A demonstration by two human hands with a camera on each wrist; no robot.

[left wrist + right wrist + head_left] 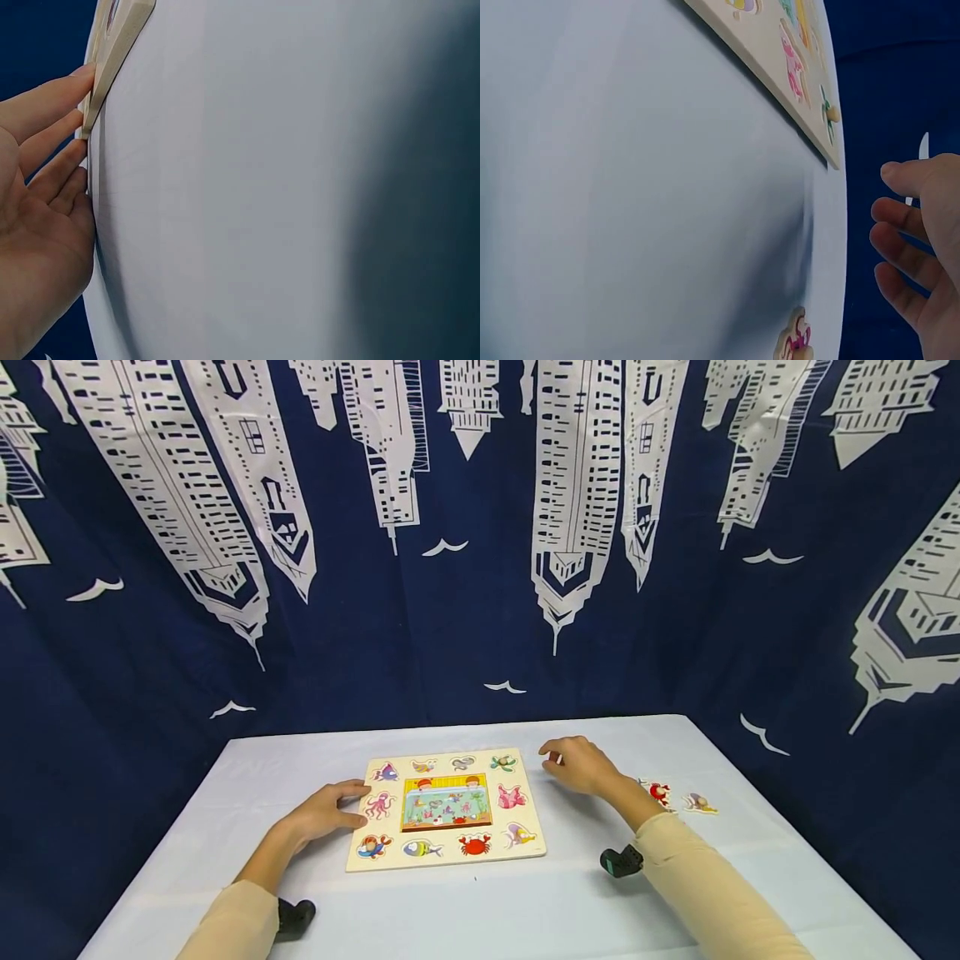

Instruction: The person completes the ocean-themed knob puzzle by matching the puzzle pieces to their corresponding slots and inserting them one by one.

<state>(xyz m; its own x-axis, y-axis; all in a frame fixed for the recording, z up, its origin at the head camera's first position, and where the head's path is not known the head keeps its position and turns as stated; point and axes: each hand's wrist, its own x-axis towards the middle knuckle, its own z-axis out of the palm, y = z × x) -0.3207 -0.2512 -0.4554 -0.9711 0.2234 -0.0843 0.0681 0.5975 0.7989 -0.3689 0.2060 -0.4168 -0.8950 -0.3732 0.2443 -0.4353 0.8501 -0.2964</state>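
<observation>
A pale wooden puzzle board (pixel 446 852) lies on the table, with sea-animal pictures around a central aquarium scene. My left hand (pixel 326 812) touches its left edge with extended fingers and thumb; in the left wrist view, the fingertips (pixel 86 71) meet the board's edge (pixel 120 56). My right hand (pixel 579 764) hovers just right of the board's far right corner, its fingers loosely bent and holding nothing. Nearest to it on the board is the green turtle (pixel 503 763), which shows a wooden knob in the right wrist view.
Right of my right forearm lie a red-and-white piece (pixel 660 792), partly covered by the arm, and a yellow-purple piece (pixel 700 803). A pink-patterned knobbed piece (pixel 795 337) shows in the right wrist view. A dark blue curtain (pixel 465 610) hangs behind the white table (pixel 450 918).
</observation>
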